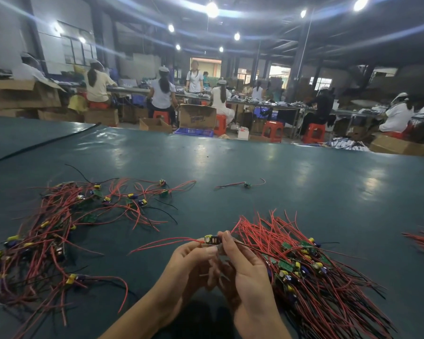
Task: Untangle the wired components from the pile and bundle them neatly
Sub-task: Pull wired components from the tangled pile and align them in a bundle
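Pinching one wired component — between left hand and right hand.

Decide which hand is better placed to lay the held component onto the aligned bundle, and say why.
Right, probably. The right hand pinches the component and lies beside the aligned bundle; the left hand, also pinching it, is on the side of the tangled pile.

Your left hand and right hand pinch one wired component above the green table, tangled pile left, aligned bundle right
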Demonstrator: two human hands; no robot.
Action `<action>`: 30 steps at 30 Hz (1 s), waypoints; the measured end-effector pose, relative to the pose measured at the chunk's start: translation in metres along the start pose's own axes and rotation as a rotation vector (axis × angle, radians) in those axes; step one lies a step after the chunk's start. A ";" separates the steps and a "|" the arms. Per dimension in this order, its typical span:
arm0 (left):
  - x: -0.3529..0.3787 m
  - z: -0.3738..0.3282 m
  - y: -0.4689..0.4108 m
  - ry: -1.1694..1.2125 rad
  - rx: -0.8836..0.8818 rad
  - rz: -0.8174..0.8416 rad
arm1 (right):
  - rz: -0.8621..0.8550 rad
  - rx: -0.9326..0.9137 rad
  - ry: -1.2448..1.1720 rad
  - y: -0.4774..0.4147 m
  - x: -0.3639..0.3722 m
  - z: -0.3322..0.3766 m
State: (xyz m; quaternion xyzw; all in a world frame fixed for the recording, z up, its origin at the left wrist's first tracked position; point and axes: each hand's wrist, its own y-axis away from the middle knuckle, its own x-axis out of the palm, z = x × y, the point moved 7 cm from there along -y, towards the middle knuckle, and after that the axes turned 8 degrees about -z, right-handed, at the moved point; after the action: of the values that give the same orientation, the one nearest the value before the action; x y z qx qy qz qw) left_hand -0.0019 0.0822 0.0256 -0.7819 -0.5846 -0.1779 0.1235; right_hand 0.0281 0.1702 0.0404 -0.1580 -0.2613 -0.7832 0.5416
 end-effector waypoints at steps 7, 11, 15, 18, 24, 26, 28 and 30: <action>-0.007 -0.002 0.002 -0.072 -0.007 -0.126 | 0.025 -0.026 0.067 0.004 0.004 -0.002; -0.005 -0.003 0.004 -0.069 -0.019 -0.150 | 0.037 -0.037 0.063 0.004 0.005 -0.003; -0.003 -0.007 0.005 -0.047 0.033 -0.143 | 0.058 -0.045 0.035 0.004 0.005 -0.005; -0.001 -0.011 0.005 -0.036 0.065 -0.128 | 0.001 -0.045 -0.014 0.000 0.001 -0.007; -0.003 -0.018 0.003 -0.032 0.192 -0.199 | -0.081 0.040 -0.084 0.002 0.003 -0.019; -0.004 -0.019 0.002 -0.039 0.233 -0.228 | -0.109 0.073 -0.116 0.002 0.003 -0.021; -0.006 -0.021 0.002 -0.063 0.267 -0.263 | -0.138 0.090 -0.126 0.002 0.001 -0.022; -0.007 -0.023 0.002 -0.097 0.288 -0.283 | -0.149 0.078 -0.108 0.003 -0.001 -0.018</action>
State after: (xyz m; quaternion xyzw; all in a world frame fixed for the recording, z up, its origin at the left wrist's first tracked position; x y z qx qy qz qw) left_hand -0.0048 0.0661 0.0431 -0.6739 -0.7133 -0.0703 0.1794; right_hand 0.0317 0.1600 0.0263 -0.1591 -0.3315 -0.8008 0.4727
